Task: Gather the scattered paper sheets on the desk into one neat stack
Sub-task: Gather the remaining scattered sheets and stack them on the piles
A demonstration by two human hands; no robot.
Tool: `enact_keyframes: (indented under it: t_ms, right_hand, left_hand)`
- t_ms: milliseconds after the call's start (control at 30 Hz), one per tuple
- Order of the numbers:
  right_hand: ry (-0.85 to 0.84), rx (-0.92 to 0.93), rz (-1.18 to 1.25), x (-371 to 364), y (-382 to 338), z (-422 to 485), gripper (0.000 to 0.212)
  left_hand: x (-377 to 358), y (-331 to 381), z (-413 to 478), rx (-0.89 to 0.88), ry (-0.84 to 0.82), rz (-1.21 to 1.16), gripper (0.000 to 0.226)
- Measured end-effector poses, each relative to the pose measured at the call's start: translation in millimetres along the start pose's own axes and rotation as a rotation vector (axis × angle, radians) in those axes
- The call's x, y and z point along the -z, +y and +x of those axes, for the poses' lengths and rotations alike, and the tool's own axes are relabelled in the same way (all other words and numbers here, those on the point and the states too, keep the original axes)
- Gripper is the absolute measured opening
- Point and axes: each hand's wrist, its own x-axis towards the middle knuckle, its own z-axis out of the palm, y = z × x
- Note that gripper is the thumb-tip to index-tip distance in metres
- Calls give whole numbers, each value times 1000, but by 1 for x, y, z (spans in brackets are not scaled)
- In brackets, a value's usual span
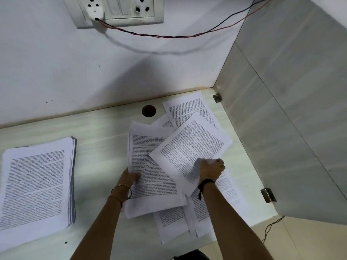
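Your bench (105, 128) has open room between the tall stack (35, 182) on the left and the loose sheets (150, 166) near the right wall (281, 128). The top sheet (191, 147) lies crooked, its long side pointing away and right. Your right hand (211, 170) pinches its near edge; your left hand (129, 178) grips the loose sheets by their left edge.

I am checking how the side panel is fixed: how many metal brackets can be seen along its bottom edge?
2. One metal bracket sits at the far corner of the desk; the nearer bracket is right of the loose sheets. More could lie outside the picture.
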Motion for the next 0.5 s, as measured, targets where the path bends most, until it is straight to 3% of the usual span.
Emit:
enact_keyframes:
  t_ms: [100,233,333,500]
  right_hand:
    - [-42,-71,106,-6,2,-6,38]
    - [-125,-116,164,-8,-3,5,5]
    - [-164,6,84,-7,-13,11,29]
    - [-188,359,-143,-4,-25,23,33]
  left_hand:
    - [-4,2,-1,-36,-30,-56,70]
    - [0,3,-3,-32,-74,-109,68]
    - [9,1,-5,0,-89,-101,68]
    - [37,-3,-2,65,-10,-2,47]
